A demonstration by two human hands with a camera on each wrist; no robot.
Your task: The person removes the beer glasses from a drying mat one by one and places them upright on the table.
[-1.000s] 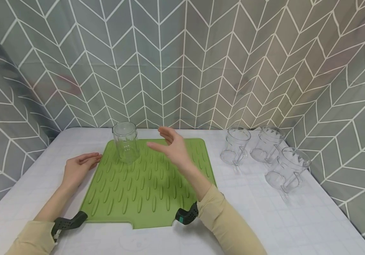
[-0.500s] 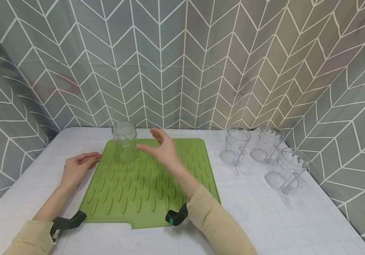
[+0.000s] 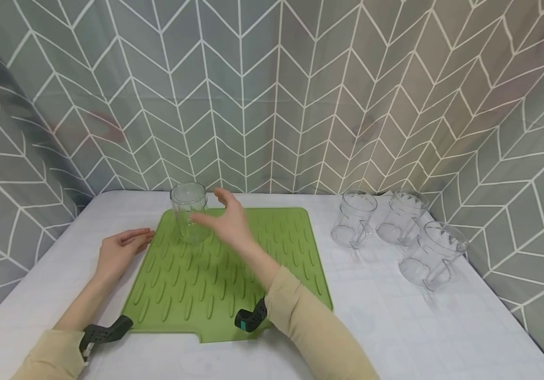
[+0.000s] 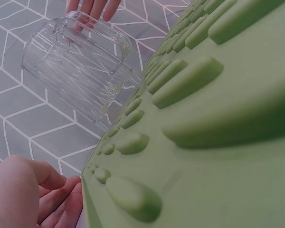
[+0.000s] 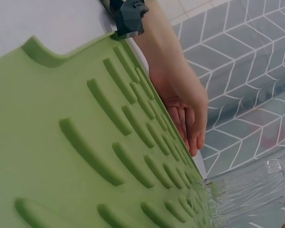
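A clear glass mug [image 3: 189, 211] stands upright on the back left of a green ridged mat [image 3: 234, 274]. My right hand [image 3: 230, 224] is beside it, thumb and fingers spread apart. In the head view the thumb overlaps the mug's side, while the fingers are right of its rim; whether they touch the glass I cannot tell. The left wrist view shows the mug [image 4: 76, 66] with the right hand's fingers [image 4: 92, 8] beyond it. My left hand [image 3: 118, 253] rests on the table along the mat's left edge, fingers loosely bent, holding nothing.
Several clear glass mugs stand on the white table [image 3: 366, 316] to the right: one nearest the mat [image 3: 353, 219], another behind [image 3: 401, 216], and a third closer to me [image 3: 432, 256]. A patterned grey curtain [image 3: 272, 95] encloses the back and sides.
My right hand has moved left over the mat to the single mug, its fingers still spread. My left hand stays where it was, and the mugs have not moved.
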